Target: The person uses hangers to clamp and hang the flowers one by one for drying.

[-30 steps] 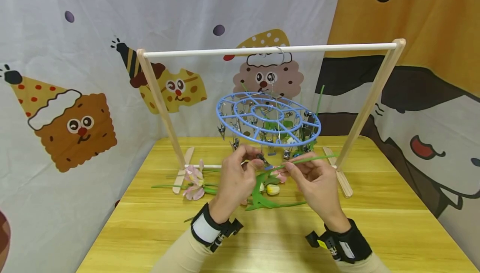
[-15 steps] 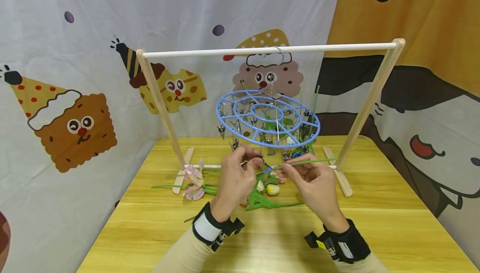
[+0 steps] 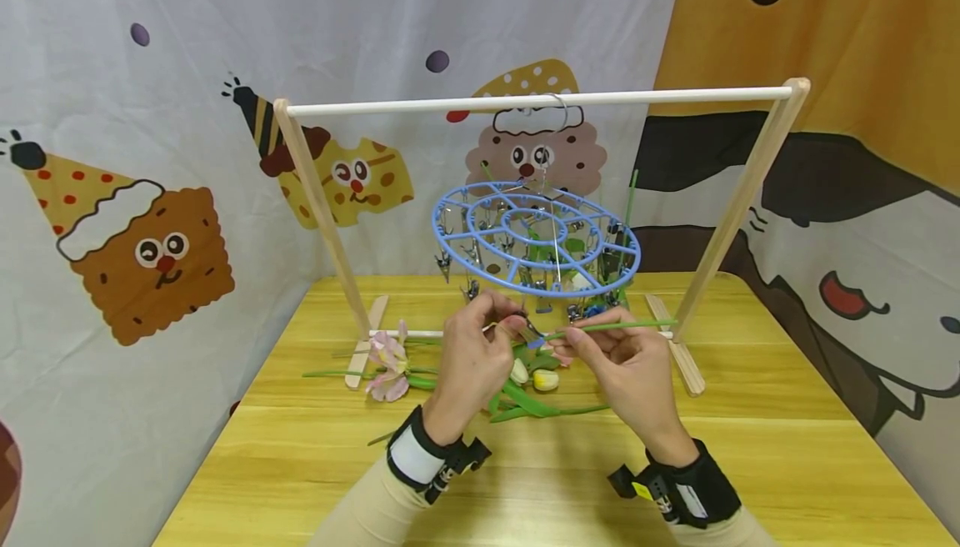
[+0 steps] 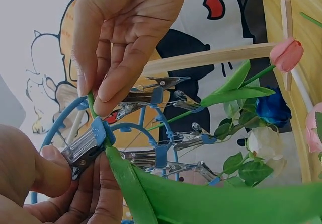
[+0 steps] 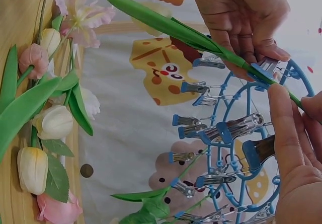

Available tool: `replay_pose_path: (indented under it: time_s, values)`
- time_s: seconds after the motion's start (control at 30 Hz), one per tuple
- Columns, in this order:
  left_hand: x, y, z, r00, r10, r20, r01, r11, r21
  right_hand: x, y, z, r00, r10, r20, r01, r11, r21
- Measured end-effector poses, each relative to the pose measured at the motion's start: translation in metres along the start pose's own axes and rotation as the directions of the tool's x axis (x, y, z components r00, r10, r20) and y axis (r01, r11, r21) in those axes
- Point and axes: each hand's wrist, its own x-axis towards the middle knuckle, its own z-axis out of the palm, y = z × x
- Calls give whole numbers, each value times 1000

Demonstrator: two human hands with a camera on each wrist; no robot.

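Observation:
My left hand [image 3: 476, 355] pinches the metal clip [image 4: 83, 151] by its handle end, below the near rim of the blue round clip hanger [image 3: 630, 268]. The clip's blue tips lie at a green flower stem [image 3: 626, 326], beside the base of its long leaf [image 5: 166, 25]. Whether they bite the stem is unclear. My right hand [image 3: 633, 363] holds this stem between thumb and fingers, just right of the clip. The stem's flower end cannot be made out.
The hanger hooks onto a wooden frame's white rod [image 3: 412, 103]. Other metal clips [image 5: 193, 121] hang round it, some bearing flowers such as a blue rose [image 4: 273, 108]. A pink flower [image 3: 387, 363] and yellow-white tulips [image 3: 545, 379] lie on the wooden table [image 3: 540, 480].
The stem's right end has dipped slightly, and its leaf has shifted down and left. More of the clip shows between my hands, its blue tips at the stem. Both hands have barely moved.

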Motion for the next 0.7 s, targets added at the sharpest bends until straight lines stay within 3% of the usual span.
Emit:
replay_pose_path:
  time_s: [0.3, 0.5, 0.7]
  values:
    - [-3, -3, -1, 994, -53, 94, 55, 998, -21, -1, 5, -3, 1000, -8, -2, 8, 1000, -16]
    - [-5, -4, -2, 989, -34, 143, 44, 997, -67, -3, 5, -4, 1000, -14, -22, 13, 999, -52]
    - [-5, -6, -4, 988, -5, 151, 16, 997, -76, -5, 5, -5, 999, -7, -32, 5, 996, -85]
